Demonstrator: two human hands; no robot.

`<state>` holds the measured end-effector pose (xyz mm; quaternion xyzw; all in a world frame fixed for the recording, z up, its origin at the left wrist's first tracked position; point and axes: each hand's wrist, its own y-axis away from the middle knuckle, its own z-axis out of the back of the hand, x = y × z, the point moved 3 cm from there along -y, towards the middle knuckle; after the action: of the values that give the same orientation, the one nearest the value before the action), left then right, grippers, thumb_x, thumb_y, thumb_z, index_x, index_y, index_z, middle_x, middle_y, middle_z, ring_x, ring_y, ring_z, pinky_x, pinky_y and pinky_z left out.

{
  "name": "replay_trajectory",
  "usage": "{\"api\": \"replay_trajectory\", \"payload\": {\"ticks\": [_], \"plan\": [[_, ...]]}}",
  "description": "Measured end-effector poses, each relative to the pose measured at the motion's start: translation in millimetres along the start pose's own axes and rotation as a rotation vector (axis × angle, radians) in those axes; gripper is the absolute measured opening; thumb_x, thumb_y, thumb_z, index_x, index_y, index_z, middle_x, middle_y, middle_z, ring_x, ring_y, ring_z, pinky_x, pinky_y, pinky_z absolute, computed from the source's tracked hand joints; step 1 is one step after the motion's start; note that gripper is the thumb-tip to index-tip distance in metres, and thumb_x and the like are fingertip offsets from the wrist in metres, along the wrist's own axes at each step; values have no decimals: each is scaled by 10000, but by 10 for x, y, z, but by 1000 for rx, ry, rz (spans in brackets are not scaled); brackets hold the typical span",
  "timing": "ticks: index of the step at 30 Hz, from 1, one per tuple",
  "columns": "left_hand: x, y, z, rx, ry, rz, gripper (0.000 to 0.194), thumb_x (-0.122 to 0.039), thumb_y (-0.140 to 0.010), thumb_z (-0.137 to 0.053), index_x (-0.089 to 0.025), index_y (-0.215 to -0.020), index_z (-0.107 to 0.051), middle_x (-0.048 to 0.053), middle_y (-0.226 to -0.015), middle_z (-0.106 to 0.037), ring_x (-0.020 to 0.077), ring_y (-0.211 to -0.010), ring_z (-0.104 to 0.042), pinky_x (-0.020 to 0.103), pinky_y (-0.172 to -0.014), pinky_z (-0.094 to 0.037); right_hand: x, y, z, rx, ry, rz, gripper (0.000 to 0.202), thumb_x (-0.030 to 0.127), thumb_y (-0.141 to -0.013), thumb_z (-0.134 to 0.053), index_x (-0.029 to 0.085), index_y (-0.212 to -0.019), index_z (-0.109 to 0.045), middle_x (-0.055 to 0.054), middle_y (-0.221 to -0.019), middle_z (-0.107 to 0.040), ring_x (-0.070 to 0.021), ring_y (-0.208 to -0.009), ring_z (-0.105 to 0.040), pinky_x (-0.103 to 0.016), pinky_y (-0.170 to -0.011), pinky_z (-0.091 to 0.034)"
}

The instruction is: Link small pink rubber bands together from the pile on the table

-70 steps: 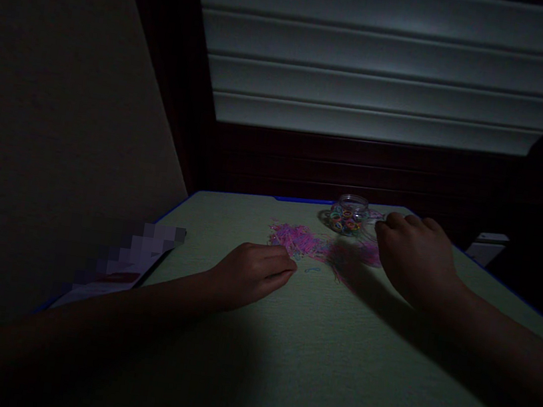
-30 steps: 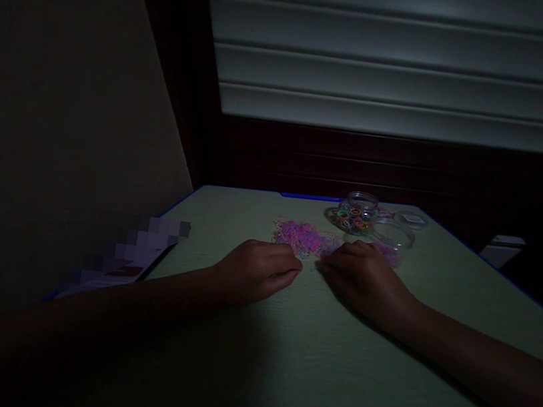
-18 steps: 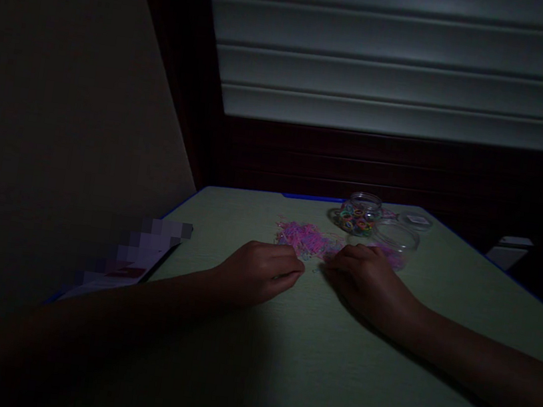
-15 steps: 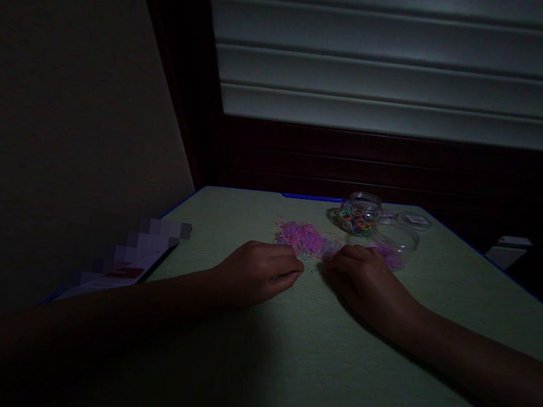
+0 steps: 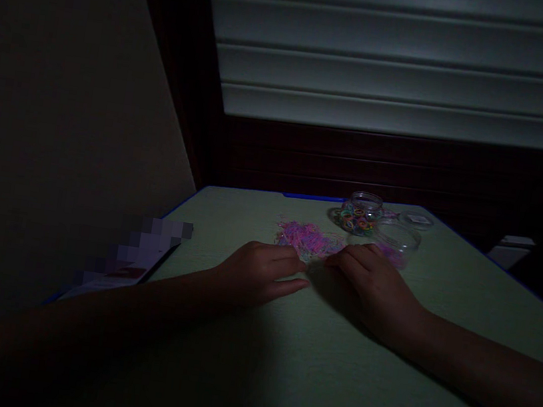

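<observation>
A loose pile of small pink, purple and pale blue rubber bands [image 5: 306, 237] lies on the green tabletop. Just in front of its left part is my left hand [image 5: 262, 273], thumb and fingers apart with nothing visible between them. My right hand [image 5: 374, 285] rests at the pile's right front edge, fingers drawn together and pointing down; whatever the fingertips hold is hidden. Behind the right hand stands an open clear container [image 5: 397, 237] with pink bands inside, partly covered by that hand.
A clear jar [image 5: 361, 217] of colourful hair ties stands near the table's [image 5: 376, 393] back edge. A clear round lid [image 5: 417, 220] lies to its right. Papers or a booklet [image 5: 136, 265], partly blurred out, lie at the left edge. The room is dim.
My left thumb has parted from the fingers, opening that hand, and its fingertips have shifted slightly right. The right hand has barely moved.
</observation>
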<state>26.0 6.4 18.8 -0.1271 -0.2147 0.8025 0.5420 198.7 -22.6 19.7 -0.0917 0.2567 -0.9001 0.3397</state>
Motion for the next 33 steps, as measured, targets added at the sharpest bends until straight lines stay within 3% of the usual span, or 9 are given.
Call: {"api": "replay_trajectory", "payload": {"ticks": [7,24,33], "plan": [[-22,3,11,-5,-57,-48,209,-277,-841,-438,-147,-948,-561,45,-799,-592,112,-704,-548,214,-629,-414,42,15,6,25,50,102,140,184,-839,-414,150,-884,-542,-60,-808,-553,-173,-753,-454,-306,-711,-294],[-17,10,-6,-8,-85,-109,193,-209,-846,-408,-141,-913,-576,34,-757,-589,106,-683,-535,220,-605,-416,51,0,-4,25,72,132,120,180,-836,-424,150,-867,-535,-51,-779,-549,-168,-722,-451,-302,-685,-295],[-10,23,6,-26,-94,-86,177,-204,-841,-424,-147,-916,-574,35,-781,-598,105,-702,-548,222,-622,-434,30,-11,-17,52,-30,37,165,231,-854,-389,164,-893,-535,-47,-793,-552,-158,-737,-468,-300,-692,-307]]}}
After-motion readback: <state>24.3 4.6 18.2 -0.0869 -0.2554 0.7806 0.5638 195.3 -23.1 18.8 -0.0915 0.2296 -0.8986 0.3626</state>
